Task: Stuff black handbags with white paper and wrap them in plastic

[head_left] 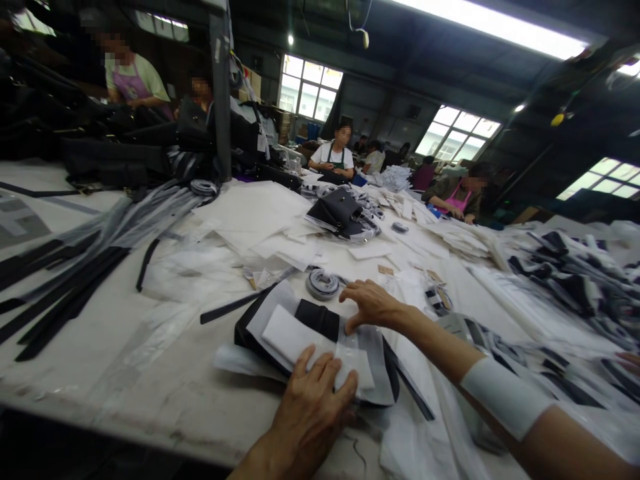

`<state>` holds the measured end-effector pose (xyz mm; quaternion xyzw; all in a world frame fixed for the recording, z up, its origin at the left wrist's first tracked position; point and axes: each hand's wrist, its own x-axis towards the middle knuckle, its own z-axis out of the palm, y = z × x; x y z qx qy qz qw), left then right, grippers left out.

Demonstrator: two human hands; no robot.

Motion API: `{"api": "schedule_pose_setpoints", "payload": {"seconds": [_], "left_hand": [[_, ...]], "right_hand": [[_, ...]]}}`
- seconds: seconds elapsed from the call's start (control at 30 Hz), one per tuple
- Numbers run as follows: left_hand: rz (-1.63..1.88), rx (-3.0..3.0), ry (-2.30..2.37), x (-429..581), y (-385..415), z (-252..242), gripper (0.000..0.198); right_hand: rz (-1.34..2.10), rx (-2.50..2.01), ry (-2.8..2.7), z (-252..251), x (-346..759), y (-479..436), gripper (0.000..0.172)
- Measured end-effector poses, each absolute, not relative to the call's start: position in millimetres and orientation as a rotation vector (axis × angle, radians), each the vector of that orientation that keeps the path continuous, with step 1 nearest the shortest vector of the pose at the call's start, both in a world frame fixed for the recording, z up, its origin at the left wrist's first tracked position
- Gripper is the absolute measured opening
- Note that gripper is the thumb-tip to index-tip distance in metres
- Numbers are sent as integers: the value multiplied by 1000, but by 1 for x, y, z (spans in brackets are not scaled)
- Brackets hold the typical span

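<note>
A black bag (243, 332) lies on the table in front of me, partly covered by grey sheeting (384, 373) and a white padding sheet (300, 340). My left hand (317, 400) rests on the white sheet, fingers spread and slightly bent. Over the bag's far right side is my right hand (370, 305), its fingers curved and thumb held apart from them; the thumb is close to a strip of clear film. Just beyond the bag sits a coiled grey-wrapped strap (323, 283), near my right fingertips. Between the sheets a black strap-like band (317, 319) shows.
Long black straps (75, 300) spread over the left of the table (165, 413). Another black bag (337, 210) lies farther back among white sheets. A dispenser-like grey object (465, 330) stands by my right forearm. Wrapped straps pile up at right. Several people work beyond the table.
</note>
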<state>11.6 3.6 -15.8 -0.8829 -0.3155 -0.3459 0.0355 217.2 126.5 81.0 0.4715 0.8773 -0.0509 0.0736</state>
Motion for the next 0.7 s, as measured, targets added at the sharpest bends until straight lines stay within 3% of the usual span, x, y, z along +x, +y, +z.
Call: {"api": "schedule_pose_setpoints", "payload": {"seconds": [0.1,0.27,0.37,0.47,0.63,0.7], "left_hand": [[-1052,-2728,-966,11,3,-15,49],[-1042,-2762,-973,9,5,-11,47],[-1032,-2826,-1004,9,3,-11,37],[-1020,-2919,-988,6,-1,-7,34],[-809,-2977,-946,-33,15,26,49],[-721,-2884,-989,-63,33,42,49]], "right_hand": [[-235,1595,2746,65,234,115,76],[272,2322,2848,62,226,85,39],[19,2289,3046,58,199,43,31],[-77,2059,3146,36,178,-4,38],[375,1660,3246,5,171,-28,72],[521,1526,3207,4,172,-23,68]]}}
